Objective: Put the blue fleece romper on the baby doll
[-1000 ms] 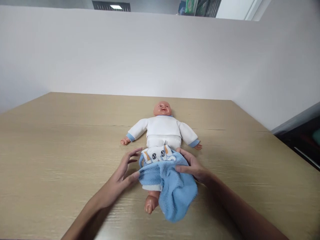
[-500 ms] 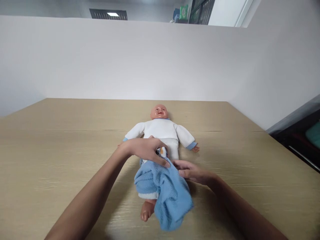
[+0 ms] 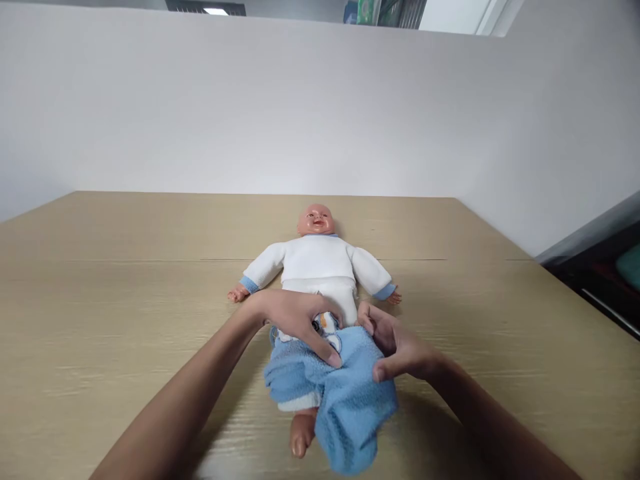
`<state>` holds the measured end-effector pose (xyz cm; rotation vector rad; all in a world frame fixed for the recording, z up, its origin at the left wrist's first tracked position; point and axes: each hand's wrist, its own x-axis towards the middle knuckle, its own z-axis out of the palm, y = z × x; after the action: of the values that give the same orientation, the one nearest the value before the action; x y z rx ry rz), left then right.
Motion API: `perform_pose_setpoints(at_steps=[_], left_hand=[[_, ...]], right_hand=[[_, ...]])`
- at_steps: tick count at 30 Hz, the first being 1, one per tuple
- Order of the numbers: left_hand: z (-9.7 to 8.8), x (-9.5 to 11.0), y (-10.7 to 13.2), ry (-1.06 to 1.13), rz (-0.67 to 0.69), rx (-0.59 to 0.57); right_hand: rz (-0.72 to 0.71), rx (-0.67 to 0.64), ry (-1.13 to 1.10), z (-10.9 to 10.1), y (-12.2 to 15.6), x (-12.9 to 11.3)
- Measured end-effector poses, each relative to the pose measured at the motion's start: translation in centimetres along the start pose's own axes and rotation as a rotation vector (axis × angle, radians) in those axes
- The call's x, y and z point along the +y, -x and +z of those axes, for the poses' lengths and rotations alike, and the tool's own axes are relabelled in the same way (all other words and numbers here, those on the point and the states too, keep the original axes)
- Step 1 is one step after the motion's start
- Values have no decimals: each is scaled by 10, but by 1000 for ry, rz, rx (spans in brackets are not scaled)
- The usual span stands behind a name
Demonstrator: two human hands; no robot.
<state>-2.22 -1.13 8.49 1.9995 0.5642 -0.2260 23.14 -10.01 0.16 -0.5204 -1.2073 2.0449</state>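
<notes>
The wooden table (image 3: 125, 320) is under both hands. The doll (image 3: 318, 260) lies on its back, its head past the hands. The blue pants (image 3: 353, 427) are right under the left hand (image 3: 295, 313); I cannot tell if it pinches them. The right hand (image 3: 400, 347) is wide, thumb on the pants' edge. One bare foot (image 3: 302, 433) pokes out nearer than the left hand.

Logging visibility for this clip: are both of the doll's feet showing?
No, just one foot pokes out from under the blue cloth.
</notes>
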Motion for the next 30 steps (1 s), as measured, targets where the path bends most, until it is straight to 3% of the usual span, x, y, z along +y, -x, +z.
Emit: perform_pose_setpoints(at_steps=[4, 7, 11, 15, 17, 20, 23, 26, 30], left_hand=[[3, 3, 0, 144, 225, 66], [9, 1, -1, 202, 257, 130], [13, -1, -3, 378, 348, 111], [12, 0, -3, 308, 255, 165], [10, -1, -3, 255, 204, 103], [8, -6, -4, 277, 210, -124], [7, -12, -3, 308, 222, -161], [7, -14, -3, 379, 305, -136], [10, -9, -4, 425, 379, -123]], right_hand=[[40, 6, 130, 2, -1, -1], [73, 3, 248, 2, 1, -4], [139, -61, 350, -2, 9, -10], [82, -34, 192, -5, 16, -9], [32, 13, 95, -3, 17, -6], [-42, 9, 6, -1, 17, 0], [-63, -40, -13, -5, 16, 3], [54, -114, 15, -11, 16, -1], [376, -239, 184, -13, 20, -11]])
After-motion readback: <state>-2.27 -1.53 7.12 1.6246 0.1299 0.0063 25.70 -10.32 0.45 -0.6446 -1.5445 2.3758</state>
